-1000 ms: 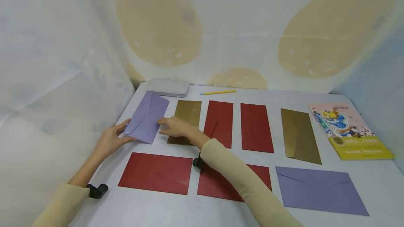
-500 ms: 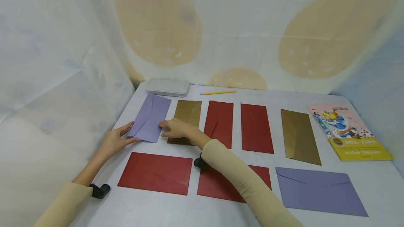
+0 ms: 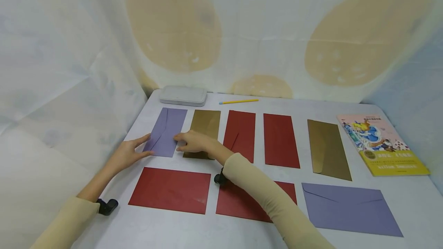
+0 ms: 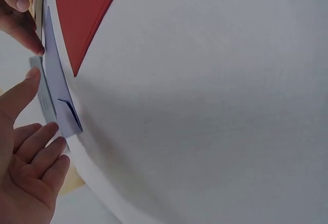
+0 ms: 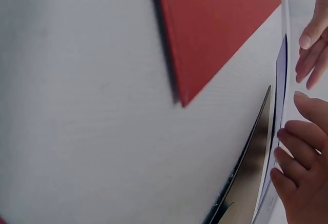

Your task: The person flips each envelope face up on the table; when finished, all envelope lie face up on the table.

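A purple envelope (image 3: 167, 128) lies flat at the left end of the back row, its flap seam showing. My left hand (image 3: 126, 156) is at its left side, with spread thumb and fingertips right at the edge and near corner. From the right, my right hand (image 3: 194, 141) reaches across a gold envelope (image 3: 208, 120), partly covering it, its fingertips at the purple envelope's right edge. The left wrist view has my left hand (image 4: 31, 172) with loosely bent fingers beside the purple envelope (image 4: 55, 70). In the right wrist view, my right hand (image 5: 302, 167) has its fingers relaxed too.
Rightward along the back row lie two red envelopes (image 3: 243, 126) and another gold envelope (image 3: 328, 149). In front are two more red ones (image 3: 169, 190) and a purple one (image 3: 349, 208). Behind are a pale case (image 3: 183, 95) and a pencil (image 3: 238, 102); a book (image 3: 384, 145) lies right.
The left purple envelope has turned straighter and settled flat, its far end moving toward me away from the pale case. My left hand shifted slightly right with it; the right hand barely moved.
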Available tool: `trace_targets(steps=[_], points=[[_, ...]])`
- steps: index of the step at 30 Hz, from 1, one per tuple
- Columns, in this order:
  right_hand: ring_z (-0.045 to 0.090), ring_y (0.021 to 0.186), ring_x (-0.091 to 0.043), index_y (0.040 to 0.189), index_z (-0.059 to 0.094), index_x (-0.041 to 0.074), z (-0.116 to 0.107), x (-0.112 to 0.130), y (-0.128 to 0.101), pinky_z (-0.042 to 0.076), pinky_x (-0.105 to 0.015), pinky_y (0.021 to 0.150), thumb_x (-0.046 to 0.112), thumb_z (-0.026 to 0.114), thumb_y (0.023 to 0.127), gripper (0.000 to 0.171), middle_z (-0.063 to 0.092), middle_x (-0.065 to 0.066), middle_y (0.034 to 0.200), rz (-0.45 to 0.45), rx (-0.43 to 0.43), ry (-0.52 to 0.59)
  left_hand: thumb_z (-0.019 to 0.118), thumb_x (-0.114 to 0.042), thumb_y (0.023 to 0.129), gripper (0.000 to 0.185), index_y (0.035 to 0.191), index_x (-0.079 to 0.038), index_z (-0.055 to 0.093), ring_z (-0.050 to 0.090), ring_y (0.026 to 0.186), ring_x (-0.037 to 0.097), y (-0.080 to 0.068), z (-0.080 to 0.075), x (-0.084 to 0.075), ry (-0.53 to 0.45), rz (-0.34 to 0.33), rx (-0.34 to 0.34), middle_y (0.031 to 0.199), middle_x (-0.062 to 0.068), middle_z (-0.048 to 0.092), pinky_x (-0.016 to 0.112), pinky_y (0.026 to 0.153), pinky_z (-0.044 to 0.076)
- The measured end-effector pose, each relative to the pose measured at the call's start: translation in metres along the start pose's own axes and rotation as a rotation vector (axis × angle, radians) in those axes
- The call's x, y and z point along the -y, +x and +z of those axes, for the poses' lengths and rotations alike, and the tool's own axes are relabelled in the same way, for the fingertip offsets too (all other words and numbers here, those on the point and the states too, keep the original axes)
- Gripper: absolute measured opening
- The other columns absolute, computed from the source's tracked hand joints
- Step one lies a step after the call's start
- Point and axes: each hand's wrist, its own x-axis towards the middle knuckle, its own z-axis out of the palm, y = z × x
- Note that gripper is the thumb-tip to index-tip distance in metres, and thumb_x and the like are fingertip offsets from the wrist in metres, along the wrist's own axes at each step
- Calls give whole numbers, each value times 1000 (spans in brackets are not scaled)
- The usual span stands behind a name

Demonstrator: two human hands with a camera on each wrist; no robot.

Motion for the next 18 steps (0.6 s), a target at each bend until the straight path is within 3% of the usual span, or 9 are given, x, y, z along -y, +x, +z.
trace_targets(steps=[6,11,18], points=[[43,133,-15,141,49,4,1,2,1,31,-21,106,26,60,97,50,48,-8,144,9,18,-21,77,-33,82,72,137,6,49,49,122,45,3,3,1,-9,-43,103,133,25,52,55,92,44],[42,133,-15,141,49,5,1,3,2,31,-20,106,25,61,97,50,48,-8,144,18,10,-14,79,-26,81,70,136,6,50,50,121,44,5,5,0,13,-39,97,131,27,52,54,92,45],[42,133,-15,141,49,3,2,-1,1,31,-20,106,23,61,97,50,47,-7,144,1,-8,12,80,-30,80,73,136,6,49,49,121,45,7,5,1,17,-29,98,132,28,51,55,91,45]])
